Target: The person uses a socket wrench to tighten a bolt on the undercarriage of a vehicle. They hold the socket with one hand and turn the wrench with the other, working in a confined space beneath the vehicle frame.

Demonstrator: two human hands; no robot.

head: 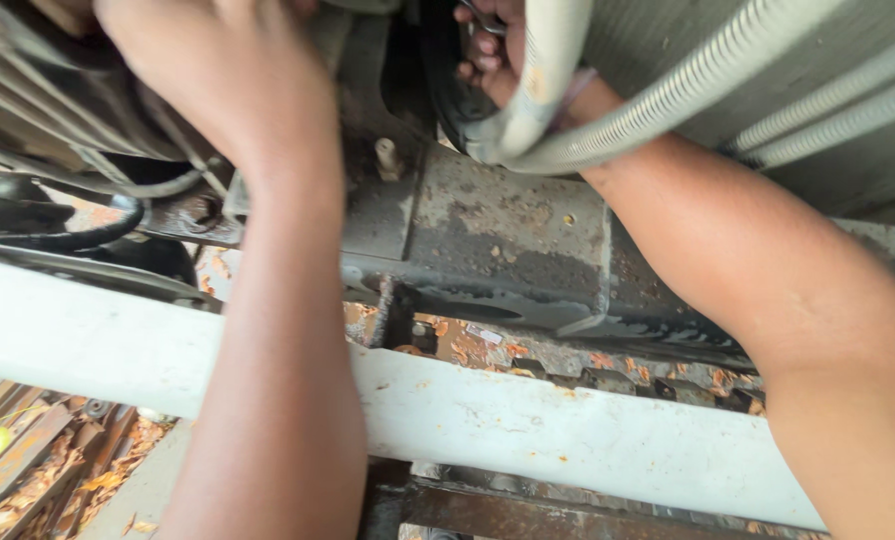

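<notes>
Head view, white beam [528, 425]: laid across the lower frame.
Rusty grey bracket [498, 240]: seen above the beam.
Left hand [218, 85]: pressed onto dark engine parts above the beam; finger state cannot be told (hidden).
Right hand [493, 50]: fingers curled around a small metal tool [483, 18], behind a pale hose [548, 70].

White beam [528, 420] (rust-speckled), grey hose [668, 105]

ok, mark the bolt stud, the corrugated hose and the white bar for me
bolt stud [387, 157], head view, on its pale upright shank.
corrugated hose [668, 85], head view, mid-length on the ribbed wall.
white bar [528, 425], head view, on its bare painted face between the two forearms.
</notes>
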